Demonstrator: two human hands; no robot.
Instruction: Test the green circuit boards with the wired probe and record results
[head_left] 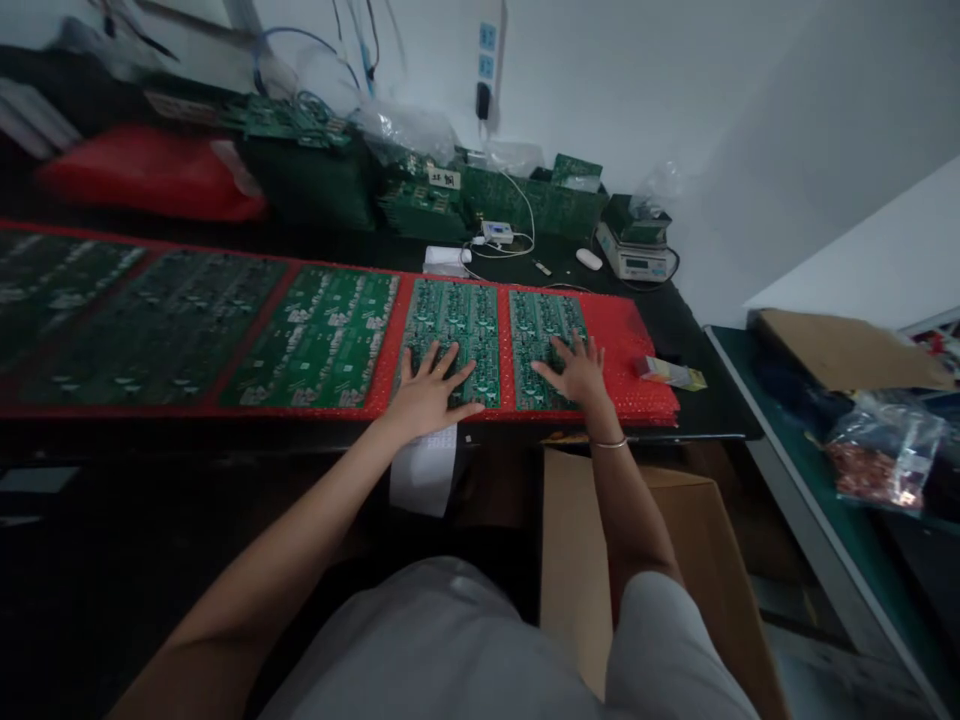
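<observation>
My left hand (429, 395) is spread over the lower part of a green circuit board panel (457, 310), its fingers apart. On the panel to the right of it, a second circuit board panel (544, 312), my right hand (577, 372) lies with fingers stretched out. Both palms are near the front edge. These panels rest on a red bubble-wrap sheet (619, 340). To the left, another circuit board panel (319, 335) with white markings lies flat on the same sheet, with more panels beyond it.
A small box (670, 372) sits at the sheet's right end. Behind are a digital scale (637, 258), a white mouse (589, 259), stacked boards (424, 208) and a red bag (150, 175). An open cardboard box (574, 560) stands below the table's front edge.
</observation>
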